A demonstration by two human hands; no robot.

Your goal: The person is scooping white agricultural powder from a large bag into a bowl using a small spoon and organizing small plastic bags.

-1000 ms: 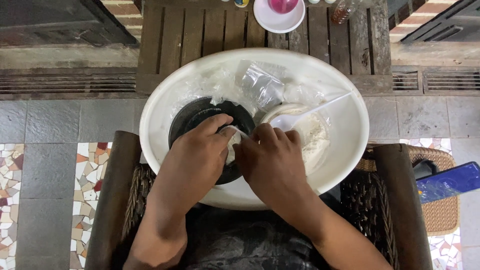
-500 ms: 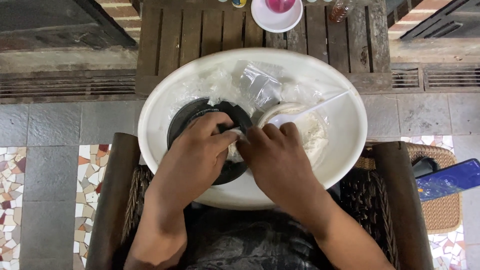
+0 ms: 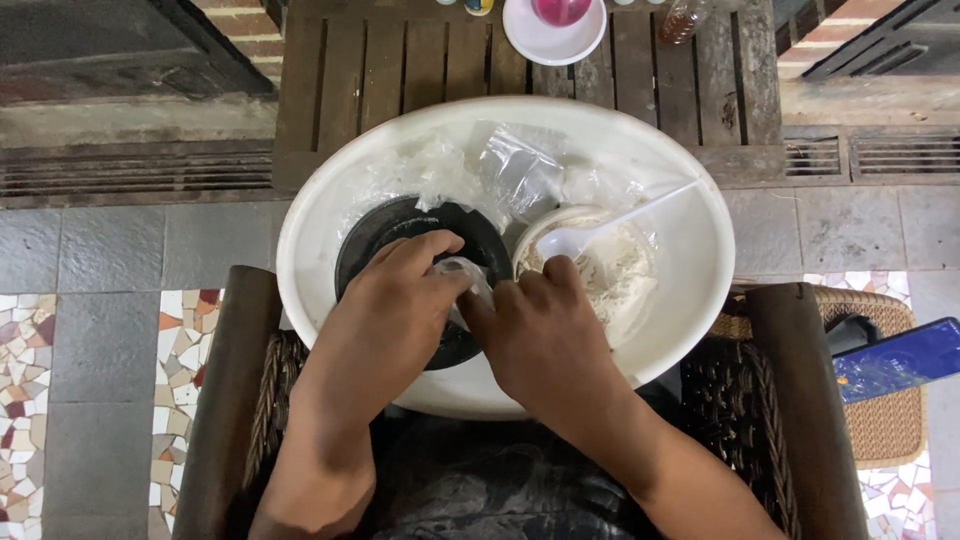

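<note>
A big white basin [image 3: 700, 290] rests on my lap. Inside it lie a black round tray [image 3: 385, 235] and a clear bag of white powder [image 3: 615, 285] with a white plastic spoon [image 3: 620, 222] in it. My left hand [image 3: 395, 305] and my right hand [image 3: 540, 335] meet over the black tray, both pinching a small clear plastic bag [image 3: 462, 272] between the fingertips. Crumpled clear plastic bags [image 3: 520, 170] lie at the basin's far side.
A dark wooden slatted table [image 3: 420, 70] stands ahead, holding a white bowl with something pink [image 3: 555, 25] and a small bottle [image 3: 685, 18]. I sit in a wicker chair with wooden arms [image 3: 790, 400]. A blue phone [image 3: 900, 358] lies on a woven seat at the right.
Both hands have stayed together over the black tray, fingers shifting slightly on the small plastic bag. The view has moved a little.
</note>
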